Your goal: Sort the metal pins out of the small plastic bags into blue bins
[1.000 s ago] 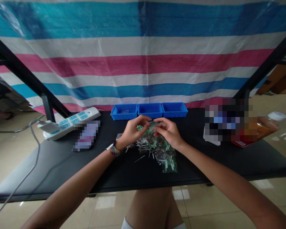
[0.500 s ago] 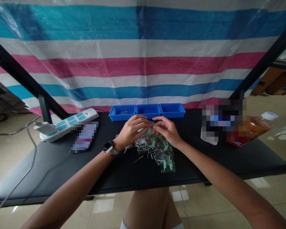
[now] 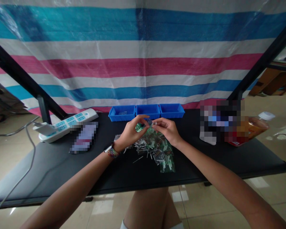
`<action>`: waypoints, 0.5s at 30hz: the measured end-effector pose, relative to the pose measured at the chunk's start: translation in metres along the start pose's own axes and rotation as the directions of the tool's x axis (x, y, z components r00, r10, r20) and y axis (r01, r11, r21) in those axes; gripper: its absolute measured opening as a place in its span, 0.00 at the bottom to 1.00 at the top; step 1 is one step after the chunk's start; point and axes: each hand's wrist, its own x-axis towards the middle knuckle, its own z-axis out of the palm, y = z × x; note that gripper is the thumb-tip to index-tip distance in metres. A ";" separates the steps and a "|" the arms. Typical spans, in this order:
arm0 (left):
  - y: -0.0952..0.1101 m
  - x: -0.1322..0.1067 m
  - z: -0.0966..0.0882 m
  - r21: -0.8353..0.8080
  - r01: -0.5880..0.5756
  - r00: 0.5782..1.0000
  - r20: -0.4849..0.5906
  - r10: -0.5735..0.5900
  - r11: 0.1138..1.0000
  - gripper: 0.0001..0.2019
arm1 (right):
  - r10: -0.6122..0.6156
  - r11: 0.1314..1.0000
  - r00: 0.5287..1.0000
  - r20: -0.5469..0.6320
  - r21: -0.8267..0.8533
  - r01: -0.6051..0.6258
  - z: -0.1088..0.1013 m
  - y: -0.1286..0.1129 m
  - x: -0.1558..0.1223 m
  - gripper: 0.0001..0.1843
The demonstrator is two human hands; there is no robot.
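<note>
At mid-worktop [image 3: 193,165], head cam view: left hand [image 3: 131,130] & right hand [image 3: 168,128] meet just above a pile of small packets [image 3: 157,143], w/ a small clear plastic bag [image 3: 150,122] held up btwn the fingertips. Right fingers are closed, thumb vs. forefinger, on the bag's right end. Left thumb & forefinger curve round toward its left side; can't tell if they pinch it or just touch. Bag contents too small to make out.

Handling, my guess: bag is v. light, thin & floppy, a bit slippery, prob. crinkles or tears if yanked. Best hold = an edge or corner, thumb + forefinger each side, film kept taut; any hard bits inside would slide about.

Under the hands: clear & green-tinted packets mixed w/ loose metal pins [image 3: 149,151], prob. blind rivets, thin & stiff, easiest lifted by the shank. One loose pin [image 3: 137,159] lies apart on the near side; a green packet [image 3: 167,164] sits at the pile's near right end.

Behind the hands, 3 blue bins in a row: left bin [image 3: 122,118] w/ a clear bit of film inside, middle bin [image 3: 147,108], right bin [image 3: 172,111]. Far left, white power strip [image 3: 72,121]; far right, a capped bottle [image 3: 258,127], tilted.
</note>
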 end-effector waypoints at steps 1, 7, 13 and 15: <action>-0.001 0.000 -0.001 0.025 -0.032 0.999 0.004 0.032 0.999 0.20 | 0.011 1.000 1.000 -0.013 0.017 -0.011 0.000 -0.001 0.001 0.24; -0.004 0.003 -0.011 0.255 -0.221 0.974 0.097 0.203 0.941 0.22 | 0.049 0.997 0.999 0.004 0.067 -0.049 -0.003 -0.004 0.003 0.32; -0.005 0.005 -0.013 0.201 -0.252 0.964 0.141 0.226 0.947 0.11 | 0.082 0.994 0.993 0.080 0.060 -0.086 0.000 -0.006 0.000 0.30; -0.006 0.004 -0.012 0.201 -0.222 0.971 0.138 0.197 0.954 0.08 | 0.081 0.994 0.993 0.087 0.066 -0.087 0.000 -0.007 0.000 0.28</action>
